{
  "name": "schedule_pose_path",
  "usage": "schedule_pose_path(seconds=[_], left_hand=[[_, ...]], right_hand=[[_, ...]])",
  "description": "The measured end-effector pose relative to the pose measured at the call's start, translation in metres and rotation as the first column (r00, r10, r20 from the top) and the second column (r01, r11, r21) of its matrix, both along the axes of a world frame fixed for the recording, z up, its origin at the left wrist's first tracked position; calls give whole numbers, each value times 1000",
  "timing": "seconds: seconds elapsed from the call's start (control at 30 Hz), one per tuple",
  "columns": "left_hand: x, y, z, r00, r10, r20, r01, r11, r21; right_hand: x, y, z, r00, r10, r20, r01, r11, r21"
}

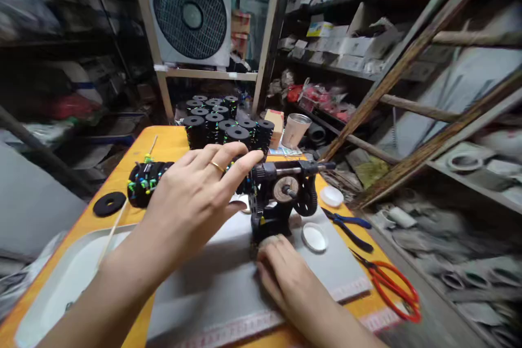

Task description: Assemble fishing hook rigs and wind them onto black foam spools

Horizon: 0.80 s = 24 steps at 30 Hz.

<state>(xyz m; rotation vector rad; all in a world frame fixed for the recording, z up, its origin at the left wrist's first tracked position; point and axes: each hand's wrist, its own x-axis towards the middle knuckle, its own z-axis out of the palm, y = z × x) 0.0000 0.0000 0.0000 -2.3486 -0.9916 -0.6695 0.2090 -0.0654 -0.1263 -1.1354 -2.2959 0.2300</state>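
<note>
A black winding machine (281, 190) with gears, a shaft and a round pale disc stands on a grey board (212, 283). My left hand (199, 190), with a ring on one finger, reaches to the machine's left side. Its fingers are stretched out, the thumb apart below them; a black part with green bits shows behind them, and whether they touch it I cannot tell. Down at the foot of the machine, my right hand (285, 269) has its fingers curled against the base, their tips partly hidden.
Black spools (214, 119) stand grouped at the table's back; more wired ones (147, 182) lie left, near a black ring (109, 204) and white tray (53, 288). Right are a white lid (315, 237), blue-handled pliers (350, 223), red-handled scissors (393, 285) and a metal cup (296, 130).
</note>
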Motion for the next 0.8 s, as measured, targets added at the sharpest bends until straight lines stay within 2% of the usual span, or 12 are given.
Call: schedule_pose_path(seconds=[0.13, 0.27, 0.4, 0.53, 0.6, 0.67, 0.8], left_hand=[[1, 5, 7, 999, 33, 15, -33, 999, -23], [-2, 12, 23, 997, 43, 67, -25, 968, -248], [-6, 20, 35, 994, 46, 97, 4, 891, -454], [-8, 24, 38, 992, 40, 120, 27, 858, -513], [-8, 24, 37, 992, 40, 122, 29, 856, -516], [-8, 24, 36, 992, 37, 120, 29, 862, -506], [-9, 23, 35, 993, 30, 114, 31, 866, -498]], right_hand=[[2, 2, -1, 999, -13, -32, 12, 999, -42], [5, 1, 7, 995, 11, -95, -19, 996, -89], [7, -1, 27, 985, 58, -165, -76, 991, -107], [10, 0, 54, 975, 83, -207, -103, 991, -89], [12, 5, 69, 969, 100, -224, -109, 994, -30], [13, 14, 85, 962, 106, -251, -80, 990, 113], [11, 37, 114, 946, 85, -313, 49, 917, 397]])
